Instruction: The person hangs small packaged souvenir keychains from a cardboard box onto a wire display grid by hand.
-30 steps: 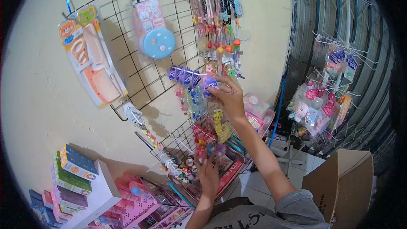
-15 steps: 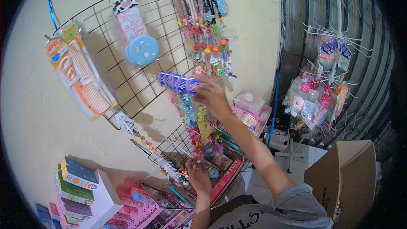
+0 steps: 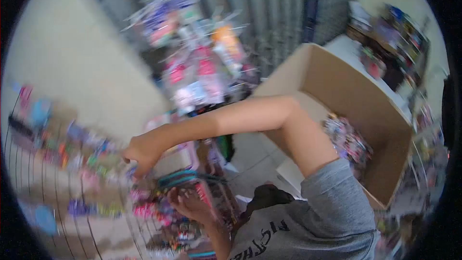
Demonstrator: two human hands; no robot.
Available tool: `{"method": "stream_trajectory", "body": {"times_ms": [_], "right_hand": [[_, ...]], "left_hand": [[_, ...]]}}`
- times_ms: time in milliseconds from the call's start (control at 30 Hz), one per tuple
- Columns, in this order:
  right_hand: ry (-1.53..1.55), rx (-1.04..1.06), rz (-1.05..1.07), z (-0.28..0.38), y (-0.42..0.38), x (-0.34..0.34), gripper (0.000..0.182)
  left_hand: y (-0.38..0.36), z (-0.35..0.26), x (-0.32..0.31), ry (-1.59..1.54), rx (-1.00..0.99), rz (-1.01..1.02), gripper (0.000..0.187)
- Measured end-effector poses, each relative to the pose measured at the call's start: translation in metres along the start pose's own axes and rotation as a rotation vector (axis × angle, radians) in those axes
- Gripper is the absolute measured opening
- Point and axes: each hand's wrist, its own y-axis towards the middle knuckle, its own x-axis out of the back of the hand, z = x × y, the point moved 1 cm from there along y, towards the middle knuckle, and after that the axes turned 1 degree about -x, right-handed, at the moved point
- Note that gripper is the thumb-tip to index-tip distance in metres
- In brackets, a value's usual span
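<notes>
R hand [image 3: 144, 154] nr hanging trinkets [image 3: 98, 142], blurred, can't tell grip; L hand [image 3: 191, 205] fingers apart, nr pink pkts [image 3: 149, 210]

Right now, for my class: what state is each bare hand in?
Left hand: open, fingers apart, beside small bright pink trinkets; any hold is too blurred to tell.
Right hand: fingers curled; blur hides whether it holds anything.

Motion blur smears this evenly lit view.
</notes>
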Motion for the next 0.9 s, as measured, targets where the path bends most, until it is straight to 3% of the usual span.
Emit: {"method": "stream_trajectory", "body": {"times_ms": [33,100,167,267,300,333,367,433,567,633,700,767,833,867,900], "right_hand": [[-0.036,-0.048,-0.010,-0.002,-0.045,0.017,0.048],[-0.078,-0.114,-0.057,0.002,-0.141,0.049,0.045],[-0.081,-0.202,-0.192,0.002,-0.233,0.068,0.039],[0.068,-0.400,-0.537,-0.005,-0.347,0.063,0.033],[0.077,-0.558,-0.630,-0.010,-0.382,0.054,0.033],[0.084,-0.716,-0.720,-0.018,-0.414,0.043,0.032],[0.059,-0.791,-0.775,-0.029,-0.442,0.028,0.032],[0.057,-0.963,-0.823,-0.062,-0.495,-0.013,0.032],[0.165,-1.140,-0.834,-0.123,-0.540,-0.093,0.030],[0.069,-1.138,-0.806,-0.156,-0.534,-0.131,0.032],[-0.042,-1.104,-0.802,-0.171,-0.520,-0.148,0.035],[-0.127,-1.447,-0.351,-0.179,-0.508,-0.157,0.039],[-0.233,-1.438,-0.483,-0.189,-0.509,-0.176,0.038],[-0.352,-1.420,-0.600,-0.197,-0.512,-0.187,0.038],[-0.347,-1.419,-0.603,-0.206,-0.516,-0.199,0.038]], "left_hand": [[0.002,0.011,-0.021,-0.016,0.069,0.045,0.029],[0.006,0.029,-0.070,0.370,-0.127,0.281,0.028],[0.009,0.036,-0.152,0.167,-0.064,0.800,0.022],[-0.010,0.052,-0.266,0.441,0.143,1.268,0.013],[-0.024,0.069,-0.297,0.502,0.088,1.393,0.015],[-0.035,0.092,-0.327,0.524,-0.067,1.644,0.017],[-0.050,0.119,-0.347,0.579,-0.065,1.770,0.018],[-0.092,0.186,-0.366,0.732,0.021,1.927,0.021],[-0.170,0.332,-0.338,1.450,-0.173,2.409,0.031],[-0.183,0.370,-0.305,1.756,0.146,2.407,0.030],[-0.183,0.388,-0.268,1.914,0.313,2.455,0.029],[-0.176,0.400,-0.233,1.871,0.339,2.405,0.028],[-0.162,0.421,-0.197,1.947,0.512,2.386,0.047],[-0.157,0.432,-0.173,1.951,0.519,2.391,0.047],[-0.152,0.442,-0.153,1.945,0.540,2.316,0.060]]}}
